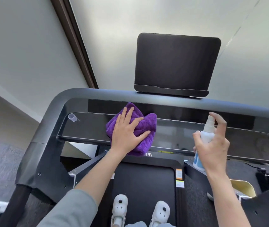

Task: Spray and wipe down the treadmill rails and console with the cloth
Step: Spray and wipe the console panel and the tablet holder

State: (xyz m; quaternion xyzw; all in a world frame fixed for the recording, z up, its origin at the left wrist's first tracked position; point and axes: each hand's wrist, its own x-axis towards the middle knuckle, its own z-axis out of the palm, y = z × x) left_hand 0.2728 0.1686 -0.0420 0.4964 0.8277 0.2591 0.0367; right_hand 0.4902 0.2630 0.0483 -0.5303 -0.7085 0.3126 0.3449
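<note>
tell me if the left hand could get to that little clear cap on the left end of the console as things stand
Probably yes. The left hand lies flat on the purple cloth, and only bare glossy console lies between it and the clear cap.

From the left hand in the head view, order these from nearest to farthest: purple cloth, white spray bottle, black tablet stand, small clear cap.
1. Purple cloth, under the left hand.
2. Small clear cap, left.
3. White spray bottle, right.
4. Black tablet stand, above.

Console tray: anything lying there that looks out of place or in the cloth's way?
One thing: a small clear cap lies on its side at the far left of the glossy console, apart from the purple cloth under the left hand. It may belong to the spray bottle.
</note>
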